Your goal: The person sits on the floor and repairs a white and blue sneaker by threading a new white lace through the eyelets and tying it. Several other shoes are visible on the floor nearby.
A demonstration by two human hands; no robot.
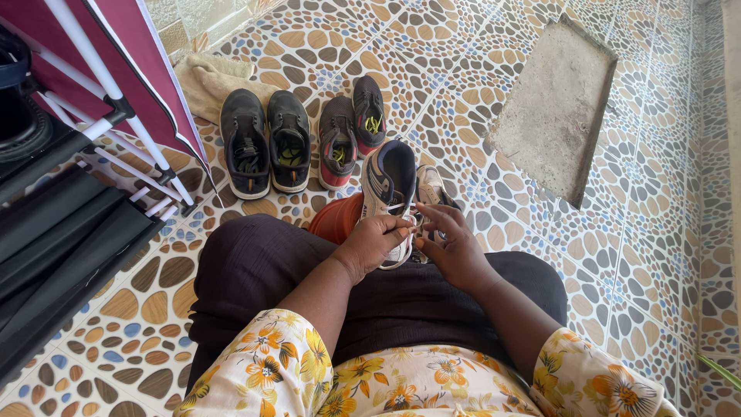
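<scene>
Head view, looking straight down at my lap: I have a white and navy sneaker (pixel 388 185) propped on my knees, toe pointing away from me. My left hand (pixel 376 241) is closed on the white lace (pixel 407 224) at the near end of the shoe, fingers pinched together around it. My right hand (pixel 453 245) sits just beside it, fingers curled in, thumb and forefinger nipping the other run of lace by the eyelets. So both hands are clamped on lace, not on the shoe body itself.

The shoe's partner (pixel 429 188) lies just to the right of it, partly hidden behind my right hand. Under the shoe there is a red-orange round thing (pixel 336 218), maybe a bowl or stool; I cannot tell which.

On the patterned tile floor (pixel 656 232) ahead of me stand a pair of black sneakers (pixel 266 141) and, next to them, a smaller dark pair with red soles (pixel 352 130). A beige towel (pixel 210 79) lies behind the black pair. A shoe rack with a maroon cover (pixel 116 54) stands to my left, and a bare concrete patch (pixel 556 108) breaks the tiles on the right.

By my reckoning I am mid-lacing, working the ends through the eyelets. The next move calls for steady tension on both ends while one is fed across.
</scene>
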